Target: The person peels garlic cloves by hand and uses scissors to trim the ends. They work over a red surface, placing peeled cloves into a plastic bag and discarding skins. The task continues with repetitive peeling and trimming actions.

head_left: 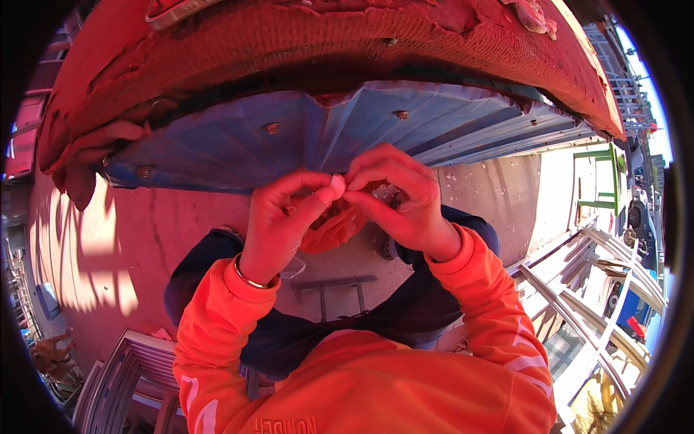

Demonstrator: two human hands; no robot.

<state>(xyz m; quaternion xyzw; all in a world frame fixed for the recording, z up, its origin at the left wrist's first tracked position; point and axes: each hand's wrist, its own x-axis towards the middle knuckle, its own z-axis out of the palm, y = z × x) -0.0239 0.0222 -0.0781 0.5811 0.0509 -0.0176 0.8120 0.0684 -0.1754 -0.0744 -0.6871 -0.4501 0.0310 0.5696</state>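
My left hand [278, 220], with a thin bangle at its wrist, is closed in a pinch of thumb and forefinger. Between the fingertips of both hands shows a tiny pale pinkish piece [337, 181], too small to name. My right hand [401, 192] is closed too, its thumb and forefinger meeting the left fingertips at that piece. Just below the hands, partly hidden by them, is a crumpled orange bag [332, 230] above the floor between my knees. Clear crumpled plastic [293, 269] lies near my left wrist.
Ahead, a blue corrugated metal sheet [282, 152] with bolts hangs below a worn red padded cover [347, 43]. On the cover are a phone [177, 11] and a crumpled pinkish thing [533, 16]. Stacked pale frames [578, 289] stand at right; more frames [123, 376] lie lower left.
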